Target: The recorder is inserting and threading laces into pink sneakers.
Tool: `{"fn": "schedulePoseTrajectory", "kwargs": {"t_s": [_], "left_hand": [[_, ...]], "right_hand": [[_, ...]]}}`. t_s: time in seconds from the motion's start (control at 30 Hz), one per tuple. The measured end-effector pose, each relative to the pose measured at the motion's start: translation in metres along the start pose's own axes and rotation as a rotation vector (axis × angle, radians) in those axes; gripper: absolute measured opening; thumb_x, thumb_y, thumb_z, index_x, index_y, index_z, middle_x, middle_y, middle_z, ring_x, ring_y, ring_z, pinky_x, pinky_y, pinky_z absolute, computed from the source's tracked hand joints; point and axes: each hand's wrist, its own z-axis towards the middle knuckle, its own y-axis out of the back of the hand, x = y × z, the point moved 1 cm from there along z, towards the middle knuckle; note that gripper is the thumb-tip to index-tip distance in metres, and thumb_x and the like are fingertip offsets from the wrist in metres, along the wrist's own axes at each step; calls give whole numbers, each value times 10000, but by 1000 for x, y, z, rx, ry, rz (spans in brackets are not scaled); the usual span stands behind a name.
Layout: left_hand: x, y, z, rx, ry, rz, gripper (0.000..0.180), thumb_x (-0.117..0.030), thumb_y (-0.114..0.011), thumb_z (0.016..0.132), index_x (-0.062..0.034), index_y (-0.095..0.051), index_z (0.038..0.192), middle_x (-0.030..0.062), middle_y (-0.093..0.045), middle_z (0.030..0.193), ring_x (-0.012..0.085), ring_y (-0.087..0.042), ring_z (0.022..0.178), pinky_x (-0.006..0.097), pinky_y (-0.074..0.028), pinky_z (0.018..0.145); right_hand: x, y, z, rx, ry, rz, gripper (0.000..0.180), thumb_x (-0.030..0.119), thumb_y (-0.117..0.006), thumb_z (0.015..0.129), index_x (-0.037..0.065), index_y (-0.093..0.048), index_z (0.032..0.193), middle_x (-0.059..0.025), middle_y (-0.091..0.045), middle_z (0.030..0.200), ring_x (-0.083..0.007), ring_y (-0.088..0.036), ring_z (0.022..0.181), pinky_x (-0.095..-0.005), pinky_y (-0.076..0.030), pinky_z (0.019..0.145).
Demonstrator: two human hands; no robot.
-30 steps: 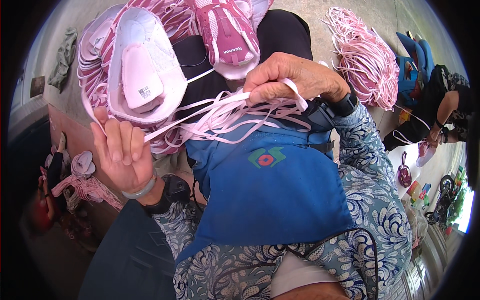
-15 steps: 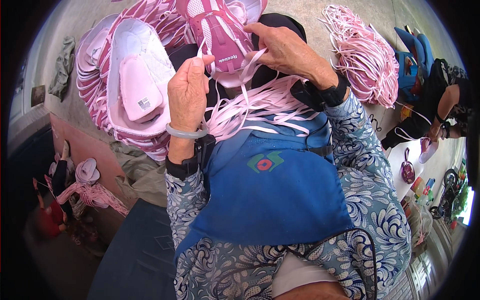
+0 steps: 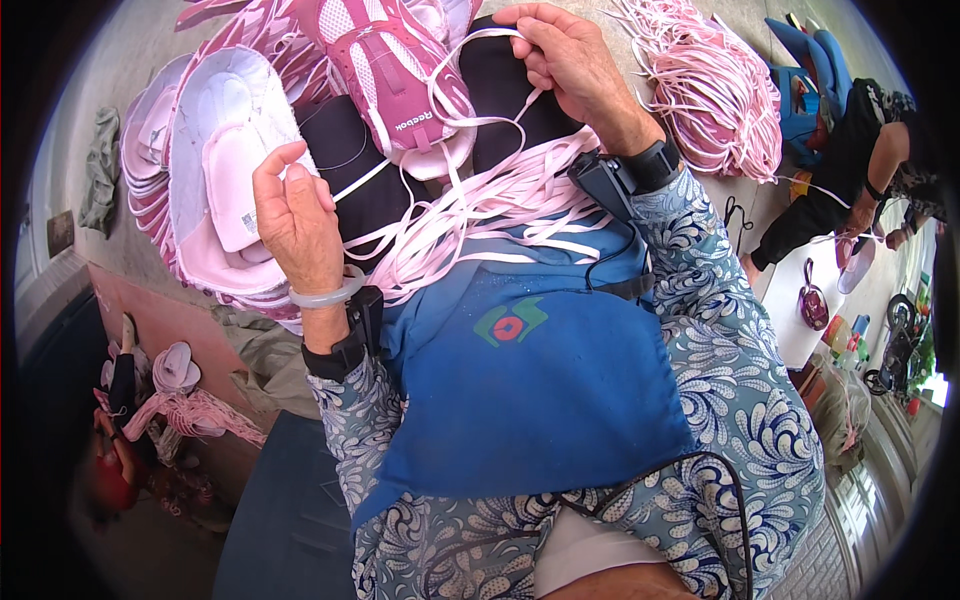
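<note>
A pink and white shoe upper (image 3: 392,88) lies toe end away from me across my dark-clothed knees. My right hand (image 3: 578,70), up beyond its right side, pinches a pale pink shoelace (image 3: 486,34) between thumb and fingers; the lace loops down to the upper. To the left, my left hand (image 3: 298,215) is closed with thumb and forefinger together. A taut length of lace runs from the upper to its fingers. A bundle of loose pink laces (image 3: 490,210) lies over my lap on the blue apron (image 3: 540,400).
Stacked pink uppers (image 3: 150,195) with white linings stand close at my left. At right lies a heap of laced pink pieces (image 3: 705,115). Beyond it, a co-worker's hands (image 3: 868,220) hold a lace and a pink piece. Another person in red (image 3: 112,475) is at far left.
Both hands have drawn apart from the upper, the left toward me and leftward, the right away and up. The laces between them and the upper have been pulled out longer.
</note>
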Motion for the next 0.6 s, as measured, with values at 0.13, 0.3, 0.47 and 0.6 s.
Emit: {"fn": "schedulePoseTrajectory", "kwargs": {"t_s": [0.13, 0.3, 0.47, 0.6], "left_hand": [[-12, -24, -24, 301, 494, -158, 253, -144, -463, 927, 13, -527, 1115, 27, -534, 762, -16, -299, 419, 142, -238, 342], [-3, -39, -31, 366, 554, -275, 254, -160, -467, 931, 28, -548, 1082, 51, -573, 823, -16, -294, 419, 141, -266, 347], [-19, -45, -9, 186, 260, -110, 250, -154, -490, 920, 24, -555, 1084, 61, -601, 871, -12, -341, 429, 140, -288, 354], [-11, -40, 13, 65, -156, 375, 416, -159, -584, 865, 37, -456, 1208, 144, -556, 1100, 146, -551, 781, 236, -456, 646]], "right_hand": [[-36, 36, 23, -158, 953, -575, 188, 100, -517, 864, -13, -612, 979, -60, -615, 761, -154, -568, 684, -257, -460, 613], [-21, 51, -10, -2, 924, -965, 290, -37, -481, 833, 85, -626, 1053, -92, -578, 1067, -228, -580, 1004, -273, -487, 846], [-36, 48, -16, 269, 1045, -1232, 270, -29, -587, 733, 20, -611, 997, -97, -537, 1066, -273, -534, 971, -323, -463, 833], [-33, 40, -11, 317, 1151, -1306, 177, 37, -608, 756, 27, -595, 933, -89, -540, 1022, -266, -527, 890, -328, -468, 779]]}}
